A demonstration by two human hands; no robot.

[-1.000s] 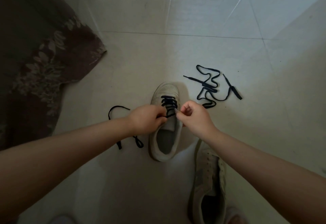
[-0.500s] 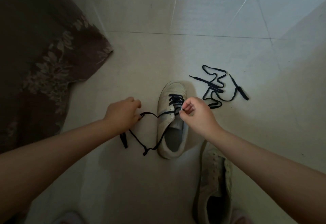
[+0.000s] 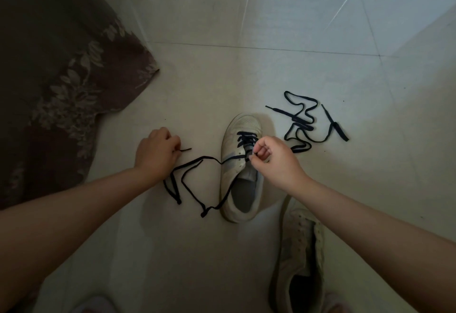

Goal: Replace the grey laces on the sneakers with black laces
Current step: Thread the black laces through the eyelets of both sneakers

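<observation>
Dim room with a pale tiled floor (image 3: 283,11), thin grout lines crossing it. A brown cloth (image 3: 56,71) with a leaf pattern drapes at left.

Both forearms (image 3: 74,216) are bare from the frame edge to the wrists, with no sleeves showing. The hands (image 3: 156,151) wear no rings, watch or bracelets. The fingers (image 3: 261,151) are short with plain, unpainted nails.
</observation>
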